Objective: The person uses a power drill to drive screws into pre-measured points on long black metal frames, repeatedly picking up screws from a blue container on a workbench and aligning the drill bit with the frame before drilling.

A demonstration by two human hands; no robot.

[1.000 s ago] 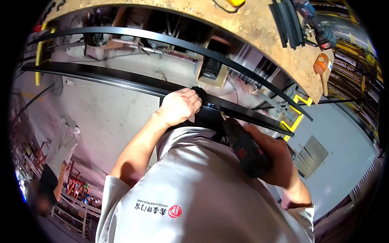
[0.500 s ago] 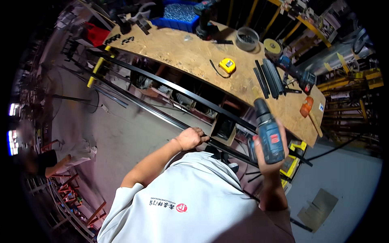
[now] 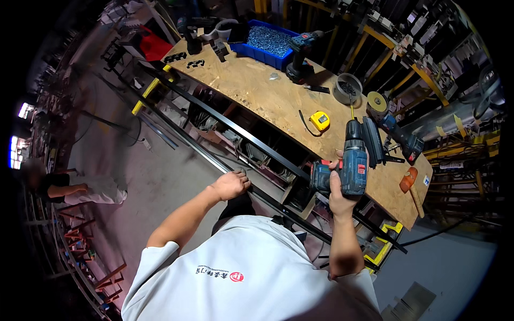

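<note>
My right hand (image 3: 338, 188) grips a blue and black cordless drill (image 3: 350, 163) and holds it up, bit pointing away, over the near edge of the plywood workbench (image 3: 267, 93). My left hand (image 3: 231, 184) rests on a long black metal bar (image 3: 198, 150) that runs along the bench's front, fingers curled over it. A second black bar (image 3: 235, 128) lies parallel, closer to the bench. A yellow tape measure (image 3: 320, 121) sits on the bench just beyond the drill.
On the bench stand a blue bin of screws (image 3: 270, 40), another drill (image 3: 300, 56), a round tin (image 3: 347, 88), black profile pieces (image 3: 372, 142) and an orange-handled tool (image 3: 409, 182). Another person (image 3: 80, 187) crouches on the floor at left. Racks line the right side.
My head has lifted, so the bench top comes into view. My right hand has raised the drill from beside my body up over the bench edge. My left hand stays on the bar.
</note>
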